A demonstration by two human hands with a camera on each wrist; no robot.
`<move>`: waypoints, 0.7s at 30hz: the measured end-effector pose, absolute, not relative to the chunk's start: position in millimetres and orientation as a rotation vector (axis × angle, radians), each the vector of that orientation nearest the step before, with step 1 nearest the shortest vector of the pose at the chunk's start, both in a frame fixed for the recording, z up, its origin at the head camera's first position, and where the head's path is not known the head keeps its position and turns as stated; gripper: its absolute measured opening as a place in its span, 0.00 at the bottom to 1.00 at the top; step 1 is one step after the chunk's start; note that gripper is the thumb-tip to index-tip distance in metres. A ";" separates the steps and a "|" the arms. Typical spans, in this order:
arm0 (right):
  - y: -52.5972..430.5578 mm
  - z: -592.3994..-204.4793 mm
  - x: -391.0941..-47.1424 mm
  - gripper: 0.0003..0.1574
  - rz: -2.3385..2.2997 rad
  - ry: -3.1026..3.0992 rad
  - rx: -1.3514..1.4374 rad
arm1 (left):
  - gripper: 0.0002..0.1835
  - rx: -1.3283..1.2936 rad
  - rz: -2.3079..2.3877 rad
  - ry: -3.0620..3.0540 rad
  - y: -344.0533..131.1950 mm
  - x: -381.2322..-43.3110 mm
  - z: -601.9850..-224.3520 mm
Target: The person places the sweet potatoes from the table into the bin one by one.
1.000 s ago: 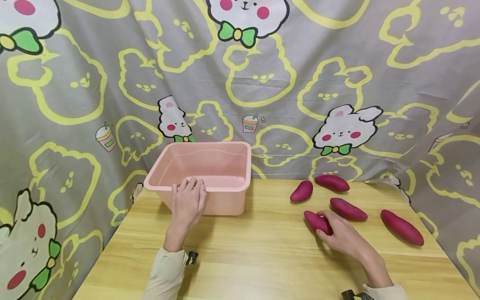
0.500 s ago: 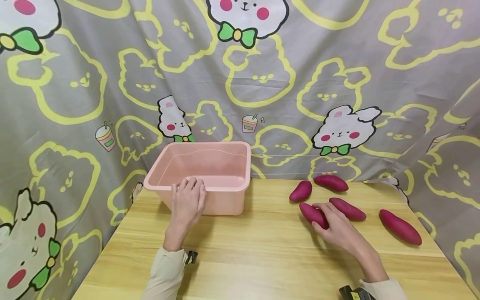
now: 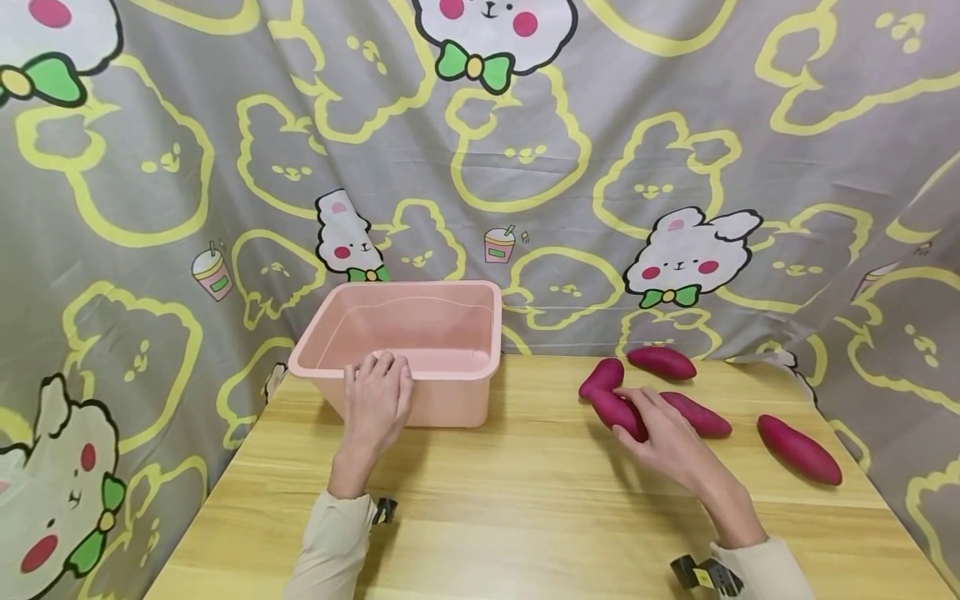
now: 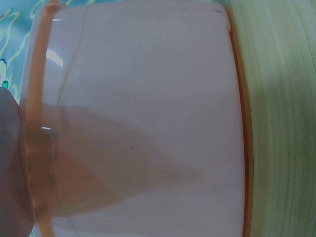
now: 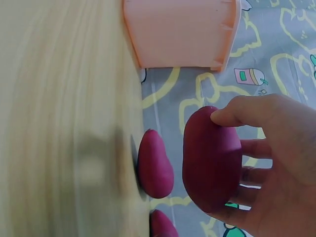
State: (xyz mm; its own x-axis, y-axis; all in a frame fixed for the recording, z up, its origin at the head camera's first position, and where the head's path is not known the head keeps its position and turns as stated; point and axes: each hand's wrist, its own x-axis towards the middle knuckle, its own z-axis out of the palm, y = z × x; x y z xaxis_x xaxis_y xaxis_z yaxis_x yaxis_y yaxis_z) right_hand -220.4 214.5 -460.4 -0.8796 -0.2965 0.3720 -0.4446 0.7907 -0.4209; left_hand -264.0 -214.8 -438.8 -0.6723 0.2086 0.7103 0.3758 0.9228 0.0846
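My right hand [image 3: 667,437] grips a purple sweet potato [image 3: 617,414] between thumb and fingers. In the right wrist view the held sweet potato [image 5: 210,163] is raised off the tabletop, with the thumb near one end. In the head view it overlaps another sweet potato [image 3: 602,375] that lies just behind it. My left hand [image 3: 377,407] holds the near rim of a pink plastic bin [image 3: 453,402], its fingers hooked over the edge into the inside. The left wrist view is filled by the bin's outer wall [image 4: 148,98], and only a bit of the hand shows there.
More sweet potatoes lie on the wooden table [image 3: 510,517]: one at the back [image 3: 662,362], one partly behind my right hand [image 3: 701,415], and one farther right [image 3: 799,450]. A grey patterned curtain [image 3: 540,183] stands along the back and sides.
The right hand has lifted the sweet potato and carried it a little left and away from me. The left hand stays on the bin's rim, and the bin has not moved.
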 end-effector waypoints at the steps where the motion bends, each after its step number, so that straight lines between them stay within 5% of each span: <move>1: 213.5 -459.0 -221.2 0.32 0.739 -2.693 0.574 | 0.21 -0.414 -0.289 -2.325 -214.7 -263.7 -438.5; 21: 186.9 -420.0 -237.9 0.33 0.748 -2.643 0.652 | 0.21 -0.408 -0.292 -2.322 -214.8 -264.8 -438.8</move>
State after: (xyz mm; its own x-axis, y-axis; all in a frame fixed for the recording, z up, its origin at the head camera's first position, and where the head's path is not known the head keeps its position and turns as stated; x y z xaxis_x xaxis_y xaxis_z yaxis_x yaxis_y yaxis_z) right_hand -237.9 186.9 -420.0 -0.8456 -0.3387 0.4126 -0.5046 0.7592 -0.4110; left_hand -264.8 -214.8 -438.8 -0.6696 0.2036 0.7142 0.3741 0.9232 0.0876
